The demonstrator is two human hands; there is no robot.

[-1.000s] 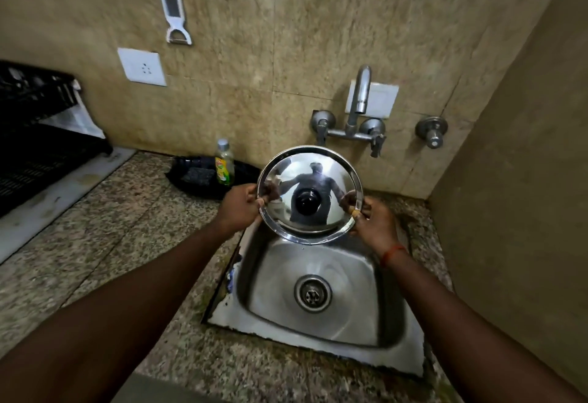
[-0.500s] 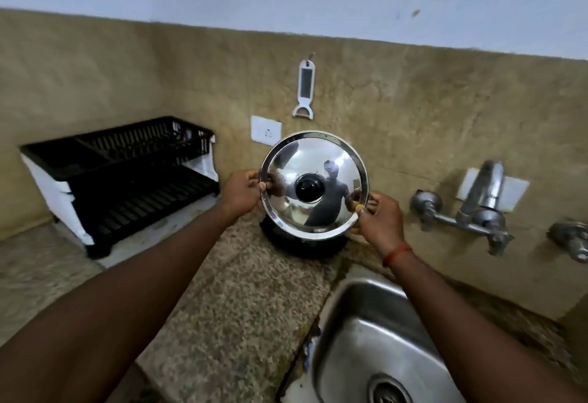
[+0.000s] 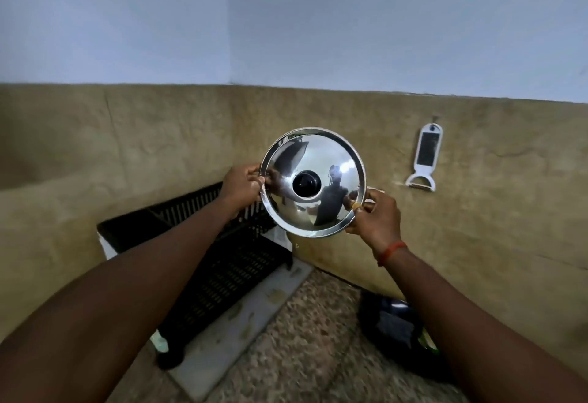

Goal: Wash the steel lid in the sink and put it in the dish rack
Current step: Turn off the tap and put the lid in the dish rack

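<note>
- The steel lid (image 3: 313, 181) is round, domed and mirror-bright, with a flat rolled rim and a black knob (image 3: 306, 184) at its centre; its top faces me and it stands nearly upright.
- Its polished dome reflects my own figure and both arms, and small drops cling near the upper left of the rim.
- I hold the lid up in the air in front of the tan tiled wall (image 3: 477, 212), above the right end of the black dish rack (image 3: 222, 262), not touching the rack.
- My left hand (image 3: 241, 185) is closed on the lid's left rim, fingers curled and pinching the edge.
- My right hand (image 3: 374, 216) is closed on the lower right rim, thumb on the front face and fingers behind; a red thread band (image 3: 389, 251) sits on that wrist.
- The dish rack stands on a pale tray (image 3: 241, 332) on the speckled granite worktop (image 3: 318, 355), against the wall at the left.
- A white peeler (image 3: 424, 159) hangs on the wall to the right of the lid, well apart from it.
- A dark object (image 3: 394, 326) lies on the worktop at the lower right, partly hidden by my right forearm; I cannot tell what it is.
</note>
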